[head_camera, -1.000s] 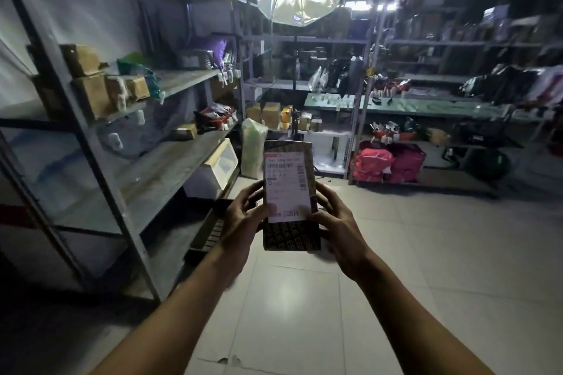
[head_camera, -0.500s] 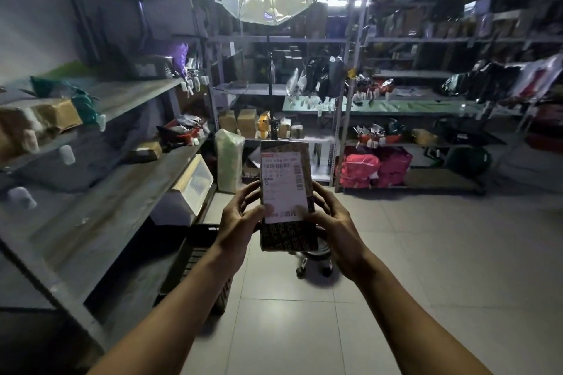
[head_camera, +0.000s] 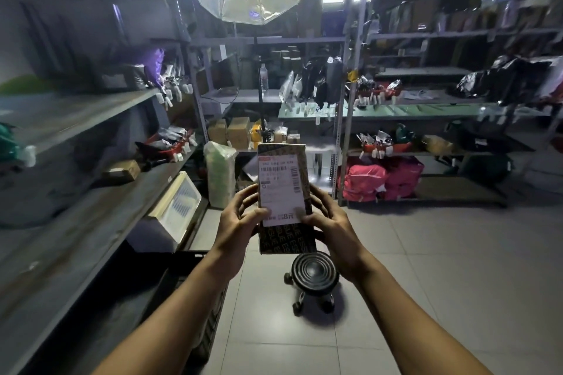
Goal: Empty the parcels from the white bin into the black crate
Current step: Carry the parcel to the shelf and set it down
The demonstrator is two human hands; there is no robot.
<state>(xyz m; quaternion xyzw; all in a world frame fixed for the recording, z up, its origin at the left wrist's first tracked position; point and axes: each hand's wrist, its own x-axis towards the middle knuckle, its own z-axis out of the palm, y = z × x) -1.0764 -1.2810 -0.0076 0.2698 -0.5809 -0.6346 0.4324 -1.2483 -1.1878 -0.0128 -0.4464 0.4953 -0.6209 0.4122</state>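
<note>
Since the earlier frame, the view has swung right. Both left hand [head_camera: 240, 224] and right hand [head_camera: 330, 227] grasp one parcel [head_camera: 285, 201] upright above the black crate [head_camera: 195, 298]; it is not yet deposited.

Both arms reach forward, left hand [head_camera: 236, 224] and right hand [head_camera: 333, 227] gripping inward.

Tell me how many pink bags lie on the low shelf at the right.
2: one pink bag at the left, another touching it on the right. More may be hidden behind them.
</note>
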